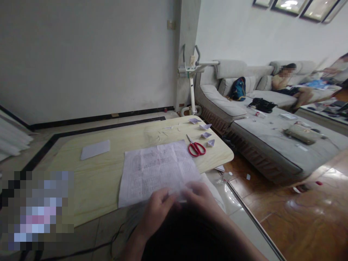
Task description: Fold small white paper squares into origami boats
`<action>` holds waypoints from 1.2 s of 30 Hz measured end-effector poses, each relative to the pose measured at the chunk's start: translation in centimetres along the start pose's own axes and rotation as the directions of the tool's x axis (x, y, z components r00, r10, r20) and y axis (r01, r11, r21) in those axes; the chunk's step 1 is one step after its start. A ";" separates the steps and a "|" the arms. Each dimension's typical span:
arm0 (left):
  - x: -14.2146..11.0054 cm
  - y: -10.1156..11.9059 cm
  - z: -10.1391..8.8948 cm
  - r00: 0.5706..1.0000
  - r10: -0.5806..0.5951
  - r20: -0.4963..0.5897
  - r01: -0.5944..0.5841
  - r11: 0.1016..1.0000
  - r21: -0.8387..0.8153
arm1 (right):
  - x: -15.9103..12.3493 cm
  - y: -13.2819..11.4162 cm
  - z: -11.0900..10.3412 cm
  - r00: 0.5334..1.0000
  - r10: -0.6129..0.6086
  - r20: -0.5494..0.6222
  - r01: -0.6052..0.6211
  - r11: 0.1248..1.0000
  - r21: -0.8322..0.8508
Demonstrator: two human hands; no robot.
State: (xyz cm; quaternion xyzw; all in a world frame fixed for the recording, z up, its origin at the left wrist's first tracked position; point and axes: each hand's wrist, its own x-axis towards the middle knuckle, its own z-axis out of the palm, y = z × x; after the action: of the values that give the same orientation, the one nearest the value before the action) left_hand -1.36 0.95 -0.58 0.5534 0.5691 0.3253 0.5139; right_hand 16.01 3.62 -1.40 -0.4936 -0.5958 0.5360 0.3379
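My left hand (159, 204) and my right hand (199, 192) meet at the table's near edge. Between their closed fingertips is a small piece of white paper (179, 196), blurred, so its folds do not show clearly. Under and beyond them lies a large creased printed sheet (156, 170). Red-handled scissors (196, 148) rest by its far right corner, blades pointing away. Several small folded paper boats, one a paper boat (206, 135), stand along the table's right end. Thin paper scraps (164, 133) lie behind the sheet.
The pale wooden table (108, 181) carries a white card (95, 149) at left. A blurred-out patch (38, 214) covers the lower left. To the right stand a grey sofa (272, 137) with bags and a seated person (285, 83). Exercise equipment (191, 79) stands behind the table.
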 end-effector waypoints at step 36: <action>-0.3 -0.9 0.4 0.993 0.061 -0.096 -0.030 0.956 0.292 | -0.5 -0.4 0.2 0.999 0.037 0.011 -0.037 0.999 0.038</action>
State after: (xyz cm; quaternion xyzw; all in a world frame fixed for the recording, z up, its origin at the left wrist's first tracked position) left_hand -1.31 0.48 -1.45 0.6181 0.6238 0.2784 0.3890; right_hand 15.93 3.08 -0.95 -0.4954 -0.5780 0.5557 0.3342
